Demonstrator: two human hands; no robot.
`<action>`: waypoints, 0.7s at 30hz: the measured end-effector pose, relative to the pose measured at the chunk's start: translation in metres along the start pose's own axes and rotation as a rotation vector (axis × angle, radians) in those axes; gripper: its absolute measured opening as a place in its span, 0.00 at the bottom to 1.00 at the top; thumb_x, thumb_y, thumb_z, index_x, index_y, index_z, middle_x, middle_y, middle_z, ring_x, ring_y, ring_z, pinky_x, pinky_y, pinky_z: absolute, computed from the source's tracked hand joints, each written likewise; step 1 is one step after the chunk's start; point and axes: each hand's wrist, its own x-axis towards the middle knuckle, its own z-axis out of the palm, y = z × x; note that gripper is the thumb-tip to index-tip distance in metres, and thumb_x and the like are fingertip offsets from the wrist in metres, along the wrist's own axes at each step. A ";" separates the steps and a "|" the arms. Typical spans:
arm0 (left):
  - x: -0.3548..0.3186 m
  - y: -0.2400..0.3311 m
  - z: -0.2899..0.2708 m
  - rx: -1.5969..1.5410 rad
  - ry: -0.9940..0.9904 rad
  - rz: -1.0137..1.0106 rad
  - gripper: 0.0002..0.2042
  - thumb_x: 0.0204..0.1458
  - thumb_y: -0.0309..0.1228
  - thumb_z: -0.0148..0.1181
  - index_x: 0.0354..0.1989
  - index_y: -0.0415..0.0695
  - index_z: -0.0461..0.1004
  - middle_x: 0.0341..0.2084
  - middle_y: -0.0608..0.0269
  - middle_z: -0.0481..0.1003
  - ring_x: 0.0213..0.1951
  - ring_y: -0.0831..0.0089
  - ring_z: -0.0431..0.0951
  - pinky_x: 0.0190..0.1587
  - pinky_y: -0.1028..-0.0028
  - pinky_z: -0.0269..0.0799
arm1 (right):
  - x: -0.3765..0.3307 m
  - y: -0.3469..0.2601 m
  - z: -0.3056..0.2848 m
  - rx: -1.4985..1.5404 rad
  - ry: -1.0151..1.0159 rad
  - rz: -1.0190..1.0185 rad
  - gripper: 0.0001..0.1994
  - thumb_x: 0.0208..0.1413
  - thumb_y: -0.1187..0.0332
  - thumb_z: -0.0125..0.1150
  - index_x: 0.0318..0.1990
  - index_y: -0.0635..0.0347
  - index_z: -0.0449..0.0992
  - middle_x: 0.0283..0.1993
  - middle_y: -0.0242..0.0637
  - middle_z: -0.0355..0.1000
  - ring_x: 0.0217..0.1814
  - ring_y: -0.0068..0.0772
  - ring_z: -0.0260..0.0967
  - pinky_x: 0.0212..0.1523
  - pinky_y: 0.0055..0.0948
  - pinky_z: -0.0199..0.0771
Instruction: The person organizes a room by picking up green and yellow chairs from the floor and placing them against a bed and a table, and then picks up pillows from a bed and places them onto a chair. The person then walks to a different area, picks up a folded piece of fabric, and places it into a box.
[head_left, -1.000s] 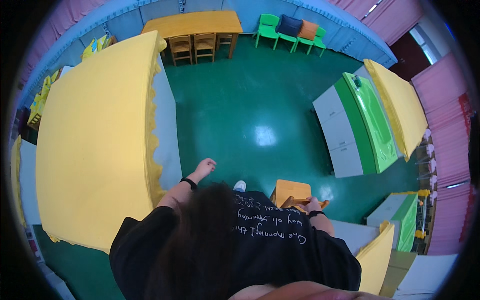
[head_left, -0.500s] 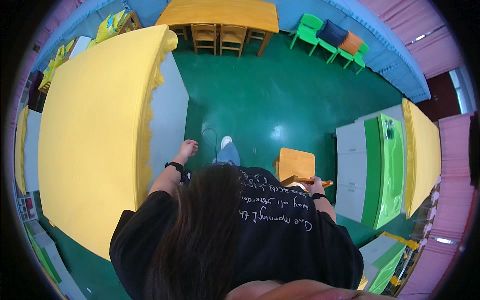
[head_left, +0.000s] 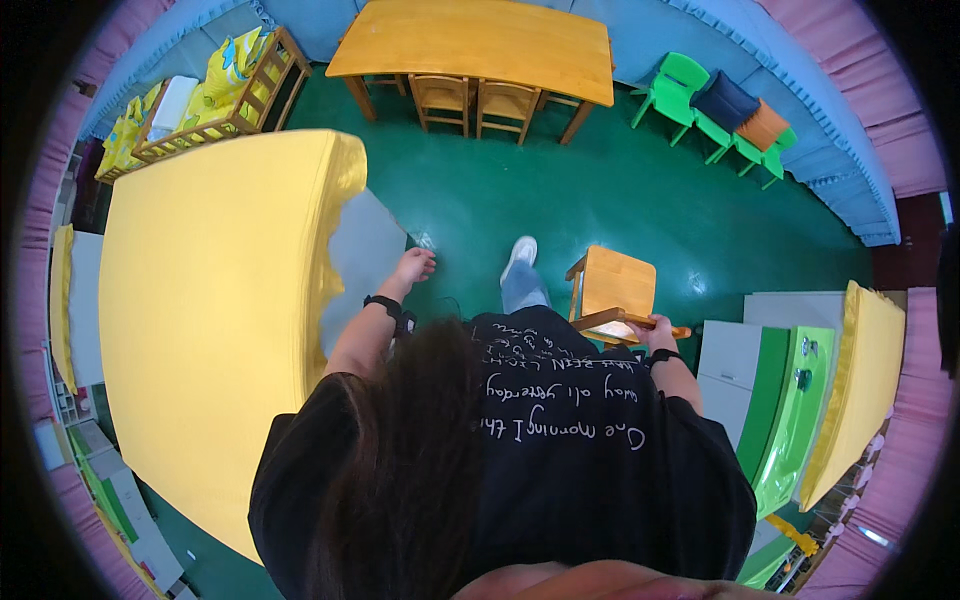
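Carrying the small wooden chair [head_left: 612, 290] low at the right side, the right hand [head_left: 657, 334] clamped on its backrest should keep it level, while the empty left hand [head_left: 413, 267] hangs loosely open beside the yellow mattress [head_left: 200, 320].

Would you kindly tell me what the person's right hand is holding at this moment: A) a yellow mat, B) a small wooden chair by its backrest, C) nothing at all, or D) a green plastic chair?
B: the right hand grips the top rail of the small wooden chair above the green floor, while the left hand swings free and empty beside the big yellow mat.
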 end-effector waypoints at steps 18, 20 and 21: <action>0.305 0.276 -0.046 -0.046 0.204 -0.106 0.11 0.45 0.36 0.51 0.34 0.45 0.70 0.28 0.63 0.72 0.30 0.73 0.71 0.31 0.68 0.68 | 0.202 -0.145 0.303 -0.118 -0.110 0.315 0.17 0.45 0.73 0.42 0.46 0.66 0.62 0.50 0.49 0.60 0.52 0.53 0.56 0.51 0.58 0.56; 0.353 0.304 -0.051 0.018 0.203 -0.161 0.12 0.44 0.35 0.51 0.34 0.42 0.70 0.29 0.62 0.72 0.30 0.70 0.71 0.31 0.66 0.68 | 0.226 -0.157 0.314 -0.005 -0.047 0.367 0.17 0.45 0.75 0.40 0.46 0.65 0.61 0.51 0.49 0.59 0.53 0.54 0.54 0.53 0.62 0.52; 0.366 0.306 -0.071 -0.015 0.241 -0.189 0.11 0.44 0.35 0.51 0.35 0.43 0.70 0.29 0.62 0.72 0.31 0.70 0.71 0.30 0.65 0.68 | 0.219 -0.142 0.346 -0.034 -0.030 0.309 0.17 0.45 0.75 0.39 0.46 0.65 0.61 0.52 0.48 0.58 0.54 0.55 0.54 0.54 0.62 0.50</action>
